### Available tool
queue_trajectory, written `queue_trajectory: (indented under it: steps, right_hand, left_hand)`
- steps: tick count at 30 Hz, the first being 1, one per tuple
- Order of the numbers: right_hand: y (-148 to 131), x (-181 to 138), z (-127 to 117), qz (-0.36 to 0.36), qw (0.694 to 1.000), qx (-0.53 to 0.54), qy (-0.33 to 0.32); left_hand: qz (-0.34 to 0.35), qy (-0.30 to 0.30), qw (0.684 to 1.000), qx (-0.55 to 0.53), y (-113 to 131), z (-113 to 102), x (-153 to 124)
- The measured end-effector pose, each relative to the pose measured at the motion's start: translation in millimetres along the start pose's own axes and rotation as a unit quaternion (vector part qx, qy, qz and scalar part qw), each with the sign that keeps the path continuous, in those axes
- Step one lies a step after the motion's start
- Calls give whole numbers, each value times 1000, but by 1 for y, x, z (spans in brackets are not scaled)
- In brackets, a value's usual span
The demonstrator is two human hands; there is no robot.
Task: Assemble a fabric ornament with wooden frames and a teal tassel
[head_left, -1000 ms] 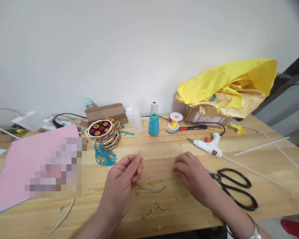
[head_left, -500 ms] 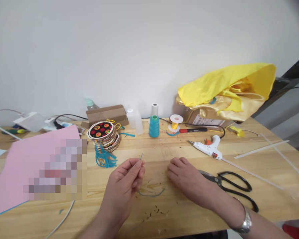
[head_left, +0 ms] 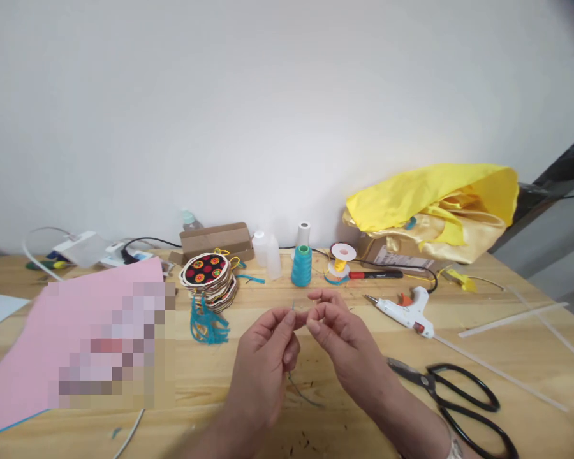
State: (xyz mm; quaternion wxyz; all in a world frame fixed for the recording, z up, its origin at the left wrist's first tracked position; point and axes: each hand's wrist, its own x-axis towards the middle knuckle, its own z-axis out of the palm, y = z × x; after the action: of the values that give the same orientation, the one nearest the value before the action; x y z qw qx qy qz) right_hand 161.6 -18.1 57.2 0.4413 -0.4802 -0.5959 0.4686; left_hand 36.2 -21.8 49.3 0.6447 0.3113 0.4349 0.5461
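My left hand [head_left: 272,357] pinches a thin teal thread [head_left: 294,387] between thumb and forefinger. A short tip of it sticks up above the pinch, and its tail curves down below the palm. My right hand [head_left: 343,338] is right beside it, fingertips close to the left ones, thumb and forefinger pressed together. Whatever may be between those right fingers is too small to make out. To the right of my right hand lie black-handled scissors [head_left: 428,382]. A cone of teal thread [head_left: 301,266] stands upright beyond both hands.
Left of my hands is a stack of round patterned pieces [head_left: 205,271] with a teal tassel [head_left: 209,324]. A white glue gun [head_left: 406,312] lies on the right, near a marker [head_left: 375,275] and a spool of yellow thread [head_left: 340,262]. Yellow fabric [head_left: 430,197] covers a box behind.
My right hand has lifted from the table near the scissors and come in to the left hand, its fingers now pinched. The left hand still holds the thread. The view has tilted up slightly.
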Motion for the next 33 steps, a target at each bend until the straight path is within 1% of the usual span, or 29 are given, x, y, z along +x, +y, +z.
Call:
queue_trajectory:
  steps: [3,6,12,18,24,29,33]
  right_hand:
    - [2,-2,6,2,1000,3,26]
    - [4,-3,9,7,999,9,32]
    - [4,-3,10,20,999,27,25]
    - [7,0,8,62,996,50,35]
    - [6,1,7,73,995,65,30]
    - [12,3,6,68,995,58,47]
    - [20,8,1,45,996,24,79]
  left_hand:
    - [3,-11,1000,19,-2,0,-1]
    - [7,-10,999,39,-5,-3,-2]
    - [1,-20,999,49,-9,-6,-3]
    - [-3,-17,998,57,-7,-6,-5]
    - [-12,-18,997,73,-8,-6,-4]
    - [-17,-14,998,58,-7,-6,-5]
    - [-46,-23,999,10,-6,-7,-6]
